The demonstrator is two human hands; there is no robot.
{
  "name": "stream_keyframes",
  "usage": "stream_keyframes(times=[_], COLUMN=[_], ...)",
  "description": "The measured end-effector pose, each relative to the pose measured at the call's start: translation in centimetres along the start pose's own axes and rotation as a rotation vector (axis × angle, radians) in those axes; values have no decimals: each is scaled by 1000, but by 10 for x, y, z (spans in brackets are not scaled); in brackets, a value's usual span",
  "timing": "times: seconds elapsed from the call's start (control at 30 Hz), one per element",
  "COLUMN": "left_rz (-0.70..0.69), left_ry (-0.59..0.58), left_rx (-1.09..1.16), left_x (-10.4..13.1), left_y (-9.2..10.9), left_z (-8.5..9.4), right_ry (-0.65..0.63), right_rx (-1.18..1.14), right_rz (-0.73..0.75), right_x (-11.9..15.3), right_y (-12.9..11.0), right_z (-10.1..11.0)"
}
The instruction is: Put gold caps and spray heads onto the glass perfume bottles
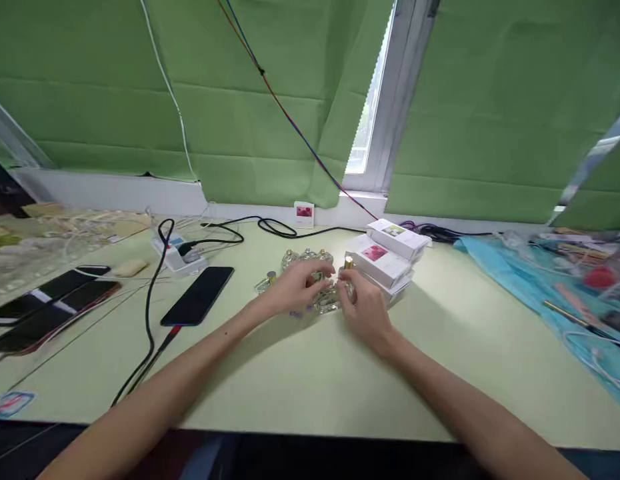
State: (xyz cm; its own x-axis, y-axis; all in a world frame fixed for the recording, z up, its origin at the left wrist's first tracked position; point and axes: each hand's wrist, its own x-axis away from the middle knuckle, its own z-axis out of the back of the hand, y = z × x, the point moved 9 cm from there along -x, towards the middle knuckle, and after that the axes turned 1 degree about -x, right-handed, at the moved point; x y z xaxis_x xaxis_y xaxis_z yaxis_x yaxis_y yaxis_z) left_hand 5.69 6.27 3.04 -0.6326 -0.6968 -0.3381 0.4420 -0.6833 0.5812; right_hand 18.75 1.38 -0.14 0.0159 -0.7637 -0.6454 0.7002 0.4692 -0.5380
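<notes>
Several small clear glass bottles (308, 255) with shiny tops, like perfume bottles, stand close together mid-table. My left hand (299, 285) reaches over them from the left. Its thumb and forefinger are apart, with glass showing in the gap. On the right side of the group is my right hand (365, 305), its fingers curled and thumb near the forefinger. Whatever it pinches is hidden. Just behind its forefinger rises a gold-capped bottle (349, 263). Another bottle (265, 283) with a dull metallic cap lies tilted beside my left wrist.
White boxes (385, 261) with pink pictures are stacked behind my right hand. A black phone (198, 296), a power strip (179, 260) and looping black cables (151, 293) are on the left. Blue plastic sheeting (520, 280) with tools covers the right. A small box (304, 213) leans at the back.
</notes>
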Motion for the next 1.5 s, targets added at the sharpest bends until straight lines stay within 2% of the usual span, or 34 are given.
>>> stream_keyframes(times=[0.17, 0.37, 0.57, 0.77, 0.83, 1.1, 1.2, 1.33, 1.5], left_rz=[-39, -95, -59, -17, -21, 22, 30, -2, -7], left_ry=[76, 3, 28, -119, -132, -109, -151, -239, -253], left_rx=[-103, -295, -279, -378, -402, -401, -382, -393, -424], left_x=[17, 29, 28, 28, 28, 28, 28, 30, 32], left_y=[-3, -12, -16, -23, -24, -32, -36, -31, -26], left_z=[12, 11, 21, 3, 2, 21, 14, -6, -19], right_ry=[-49, -116, -122, -132, -138, -140, -141, -140, -132], right_rx=[-27, 2, 37, 26, 28, 23, 24, 26, 32], right_rz=[-1, 12, 18, 9, 2, -3, 2, 4, 13], right_x=[-3, -2, -3, -4, -4, -3, -2, -2, -2], right_y=[1, 0, 2, 2, 2, 3, 3, 4, 3], right_z=[-5, -10, -12, -13, -13, -14, -15, -15, -15])
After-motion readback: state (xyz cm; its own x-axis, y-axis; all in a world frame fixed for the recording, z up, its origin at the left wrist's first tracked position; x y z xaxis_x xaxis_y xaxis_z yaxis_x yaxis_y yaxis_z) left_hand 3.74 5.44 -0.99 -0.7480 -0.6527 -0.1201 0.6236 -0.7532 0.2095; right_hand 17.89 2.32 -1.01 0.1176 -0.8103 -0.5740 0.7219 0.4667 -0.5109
